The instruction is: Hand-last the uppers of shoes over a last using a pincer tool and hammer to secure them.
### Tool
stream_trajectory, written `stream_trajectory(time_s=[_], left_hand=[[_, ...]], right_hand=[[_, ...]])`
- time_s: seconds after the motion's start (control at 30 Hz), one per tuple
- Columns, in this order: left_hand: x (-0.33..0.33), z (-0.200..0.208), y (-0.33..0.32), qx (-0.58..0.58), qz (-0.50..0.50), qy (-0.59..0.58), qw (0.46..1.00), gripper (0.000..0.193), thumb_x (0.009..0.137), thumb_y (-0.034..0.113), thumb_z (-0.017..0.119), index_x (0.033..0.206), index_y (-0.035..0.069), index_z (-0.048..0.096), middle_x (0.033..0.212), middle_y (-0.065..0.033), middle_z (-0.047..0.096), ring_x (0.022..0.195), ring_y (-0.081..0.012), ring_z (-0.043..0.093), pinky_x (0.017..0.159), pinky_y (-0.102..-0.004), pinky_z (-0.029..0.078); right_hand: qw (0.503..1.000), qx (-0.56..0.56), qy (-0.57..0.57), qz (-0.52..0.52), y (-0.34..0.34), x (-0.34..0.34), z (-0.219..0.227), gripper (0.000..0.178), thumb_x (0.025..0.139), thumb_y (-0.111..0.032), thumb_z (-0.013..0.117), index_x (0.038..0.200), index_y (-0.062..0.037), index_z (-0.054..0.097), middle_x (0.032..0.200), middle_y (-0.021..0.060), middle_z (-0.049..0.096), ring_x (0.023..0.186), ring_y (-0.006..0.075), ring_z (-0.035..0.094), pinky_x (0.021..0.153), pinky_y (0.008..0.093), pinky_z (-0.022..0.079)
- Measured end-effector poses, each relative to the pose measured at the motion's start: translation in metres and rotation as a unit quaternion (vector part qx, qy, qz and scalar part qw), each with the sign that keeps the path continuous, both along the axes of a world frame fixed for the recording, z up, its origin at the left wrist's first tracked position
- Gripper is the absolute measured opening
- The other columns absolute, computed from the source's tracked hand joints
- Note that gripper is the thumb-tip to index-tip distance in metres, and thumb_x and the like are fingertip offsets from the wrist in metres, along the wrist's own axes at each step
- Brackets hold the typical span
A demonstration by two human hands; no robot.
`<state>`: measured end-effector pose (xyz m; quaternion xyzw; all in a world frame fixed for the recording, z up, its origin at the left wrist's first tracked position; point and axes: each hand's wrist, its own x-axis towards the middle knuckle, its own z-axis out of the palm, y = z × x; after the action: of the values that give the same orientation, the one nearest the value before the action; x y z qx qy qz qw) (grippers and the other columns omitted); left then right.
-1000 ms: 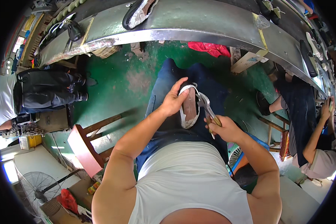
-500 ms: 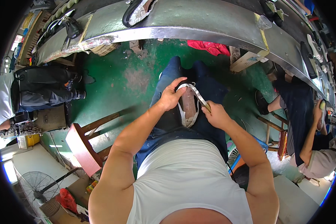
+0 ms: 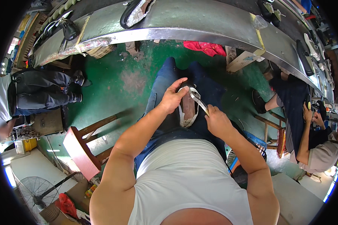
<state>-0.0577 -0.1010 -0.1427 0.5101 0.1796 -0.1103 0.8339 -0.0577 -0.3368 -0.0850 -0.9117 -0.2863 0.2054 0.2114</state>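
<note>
An upside-down shoe (image 3: 189, 107) lies lengthwise on my lap, its brownish bottom facing up inside a white rim of upper material. The far end is dark. My left hand (image 3: 172, 99) is closed around the far left side of the shoe, thumb laid over the rim. My right hand (image 3: 218, 120) is closed on metal pliers (image 3: 199, 102), which slant up and left. Their jaws meet the white rim at the far end, near my left thumb. What exactly sits between the jaws is too small to tell.
A metal-topped bench (image 3: 199, 18) runs across the far side, with a dark-soled shoe (image 3: 136, 13) on it. Red cloth (image 3: 206, 48) lies beneath. One stool (image 3: 80, 152) stands left, a fan (image 3: 37, 193) lower left. Co-workers sit at the right (image 3: 315, 150) and far left (image 3: 41, 90).
The pliers' jaws have come up to the rim at the shoe's far end, where a white strip stretched towards my right hand before. My left hand keeps its hold.
</note>
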Motion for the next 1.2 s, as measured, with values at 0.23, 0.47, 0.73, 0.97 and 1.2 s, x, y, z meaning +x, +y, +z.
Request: stream_trajectory(time_s=[0.23, 0.47, 0.73, 0.97, 1.2], left_hand=[[-0.015, 0.078, 0.011, 0.344, -0.024, -0.370, 0.863, 0.096, 0.082, 0.003, 0.076, 0.155, 0.007, 0.014, 0.141, -0.0258, 0.046, 0.127, -0.0354, 0.051, 0.109, -0.0442, 0.039], [0.004, 0.119, 0.025, 0.459, -0.022, -0.589, 0.665, 0.105, 0.067, 0.003, 0.085, 0.151, 0.004, 0.021, 0.141, -0.0289, 0.046, 0.129, -0.0491, 0.048, 0.109, -0.0649, 0.032], [-0.004, 0.111, 0.014, 0.401, -0.046, -0.568, 0.717, 0.093, 0.068, 0.004, 0.085, 0.143, 0.003, 0.032, 0.141, -0.0296, 0.046, 0.129, -0.0492, 0.048, 0.110, -0.0588, 0.035], [-0.023, 0.091, -0.001, 0.360, -0.086, -0.485, 0.792, 0.088, 0.078, 0.011, 0.083, 0.147, -0.003, 0.031, 0.145, -0.0259, 0.043, 0.133, -0.0384, 0.047, 0.111, -0.0453, 0.036], [-0.045, 0.039, -0.014, 0.303, -0.207, -0.338, 0.867, 0.093, 0.066, 0.037, 0.087, 0.139, 0.007, 0.038, 0.136, -0.0167, 0.047, 0.130, -0.0371, 0.041, 0.113, -0.0474, 0.027]], right_hand=[[0.963, 0.256, 0.082, -0.020, -0.048, -0.015, 0.020, 0.032, 0.087, -0.003, 0.065, 0.119, -0.0017, 0.061, 0.088, 0.0134, 0.064, 0.076, 0.0310, 0.063, 0.071, 0.0350, 0.050], [0.950, 0.304, -0.039, 0.053, -0.048, -0.004, 0.029, 0.027, 0.083, -0.002, 0.067, 0.109, -0.0003, 0.060, 0.090, 0.0154, 0.062, 0.075, 0.0333, 0.062, 0.070, 0.0345, 0.050], [0.920, 0.371, 0.078, -0.101, -0.035, 0.000, 0.011, 0.030, 0.087, -0.013, 0.070, 0.112, -0.0036, 0.055, 0.101, 0.0090, 0.063, 0.074, 0.0148, 0.057, 0.070, 0.0292, 0.048], [0.857, 0.465, 0.200, -0.097, -0.004, 0.014, 0.004, 0.048, 0.092, -0.036, 0.068, 0.122, -0.0017, 0.051, 0.124, 0.0116, 0.059, 0.095, 0.0125, 0.058, 0.087, 0.0291, 0.047], [0.922, 0.314, 0.169, -0.152, 0.016, -0.003, -0.015, 0.060, 0.096, -0.048, 0.060, 0.125, 0.0031, 0.046, 0.109, 0.0204, 0.066, 0.103, 0.0317, 0.066, 0.090, 0.0369, 0.050]])
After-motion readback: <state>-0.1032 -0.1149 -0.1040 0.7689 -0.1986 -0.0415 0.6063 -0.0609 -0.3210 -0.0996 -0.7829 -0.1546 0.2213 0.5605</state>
